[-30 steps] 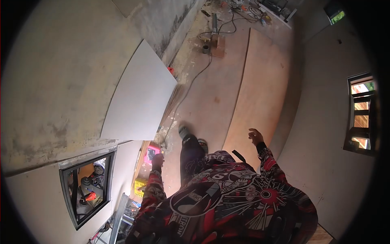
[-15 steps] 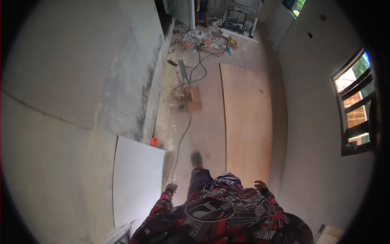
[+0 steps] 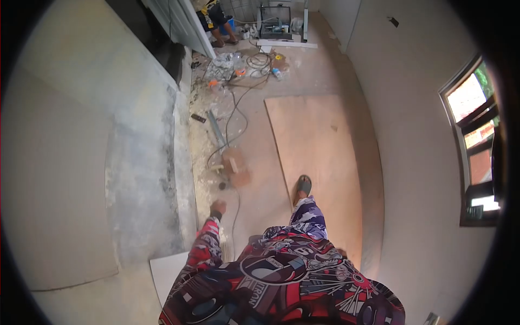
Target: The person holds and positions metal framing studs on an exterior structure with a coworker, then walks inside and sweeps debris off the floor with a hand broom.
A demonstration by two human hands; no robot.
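Note:
My left hand [image 3: 218,207] swings forward over the floor at the left, its fingers loosely curled in, and nothing shows in it. Ahead of it lie a brown cardboard piece [image 3: 236,168] and a thin dark cable [image 3: 236,208]. Only a sliver of my right hand [image 3: 342,253] shows beside my patterned shirt, above the plywood sheet [image 3: 319,141]; its fingers are hidden. My sandalled foot [image 3: 303,186] is on the plywood.
A white panel [image 3: 168,271] leans at the lower left. Crumpled plastic [image 3: 225,66], coiled cable [image 3: 259,64] and a metal strip [image 3: 215,128] litter the floor. Near the door [image 3: 187,24] are another person's legs [image 3: 219,24]. A metal frame [image 3: 281,24] stands at the back.
I have stepped forward, and a foot is now on the plywood. My left hand has swung ahead, while my right has dropped back beside my body. The white panel has slid down the view.

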